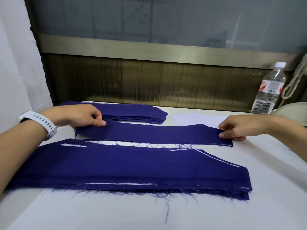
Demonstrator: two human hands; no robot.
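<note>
Bottle beyond right hand

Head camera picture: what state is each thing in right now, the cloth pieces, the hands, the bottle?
blue fabric strip: spread out lengthwise, held at both ends.
left hand: pinches the strip's left end.
right hand: pinches the strip's right end.
near fabric stack: lying flat, front edge frayed.
far fabric stack: lying flat.
water bottle: upright, cap on.
white watch: strapped on the left wrist.

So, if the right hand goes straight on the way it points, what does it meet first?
Probably the left hand: the right hand points left along the blue strip that both pinch, with nothing else visible between them.
</note>
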